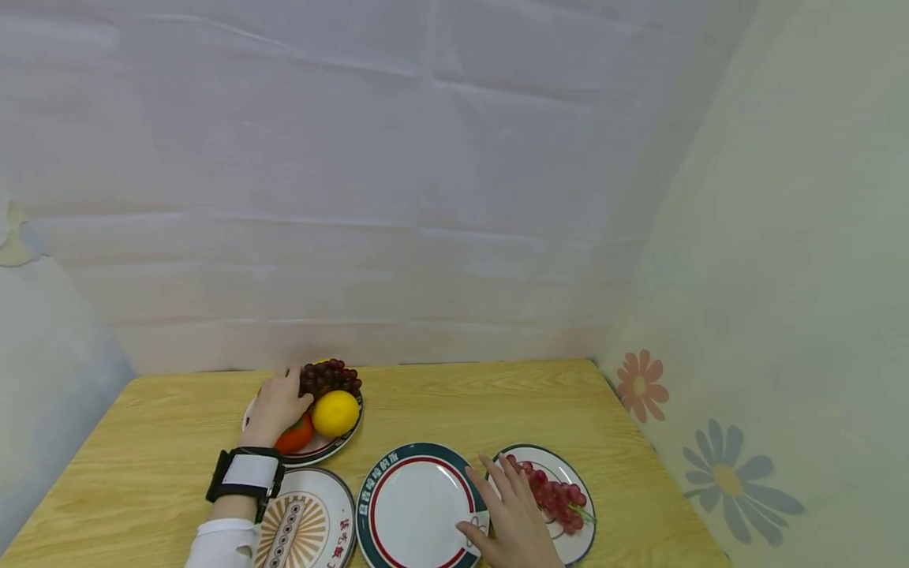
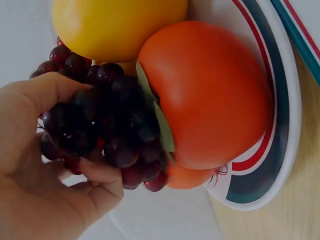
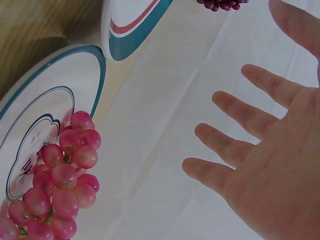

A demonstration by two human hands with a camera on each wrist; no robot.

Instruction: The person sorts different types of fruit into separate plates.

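Observation:
My left hand [image 1: 277,409] reaches over the fruit plate at the back left. In the left wrist view its thumb and fingers pinch a bunch of dark purple grapes [image 2: 115,120]. Right against the bunch sits an orange-red persimmon [image 2: 205,95] with green leaves, and beside that a yellow lemon-like fruit [image 1: 335,413]. My right hand [image 1: 517,525], fingers spread and holding nothing, hovers between the teal-rimmed plate [image 1: 422,505] and the plate of pink grapes. Those pink grapes [image 3: 65,175] lie at the left of the right wrist view, apart from the fingers.
The fruit plate [image 2: 260,172] has a teal and red rim. In front of it stands a plate with an orange ray pattern [image 1: 298,525]. The small right-hand plate [image 1: 575,473] bears the pink grapes. Pale walls [image 1: 398,197] enclose the wooden table [image 1: 440,394] at back and sides.

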